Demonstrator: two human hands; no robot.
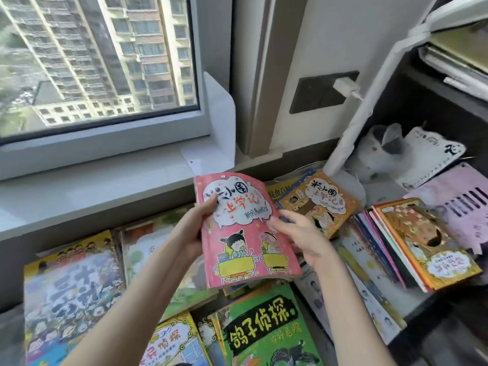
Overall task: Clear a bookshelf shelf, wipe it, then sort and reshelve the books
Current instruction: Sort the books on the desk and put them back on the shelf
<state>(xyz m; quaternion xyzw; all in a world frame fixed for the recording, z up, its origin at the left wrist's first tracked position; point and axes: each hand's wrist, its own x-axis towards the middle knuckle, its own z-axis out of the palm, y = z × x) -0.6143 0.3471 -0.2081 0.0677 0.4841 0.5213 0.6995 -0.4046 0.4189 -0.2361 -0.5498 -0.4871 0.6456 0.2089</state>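
Right, head camera, and I'm looking down past both forearms at a pink book [245, 233] held up front and centre, cover facing me and curving a little. The left hand [196, 228] grips the pink book's left edge, thumb pressed on the cover near the top corner, fingers curled out of sight behind. The right hand [298, 233] sits at the pink book's right edge, thumb tip touching the cover. Its fingers look fairly straight, but I can't tell whether they clamp the book or just rest against it.

Just right of the pink book lies an orange book [319, 204] with the same cartoon title, flat on other books. Further right, a slanted stack of books [422, 247] leans at the foot of a dark bookcase [412, 107]. Below the pink book a green book [266, 328] lies face up, and down to its left is a large yellow-edged book [71, 294], with more spread between them. Above the pink book, a white bookend [216, 133] stands upright on the window sill [92, 186]. Up and to the right of it, a white charger [344, 87] is plugged into a dark wall socket [314, 97].
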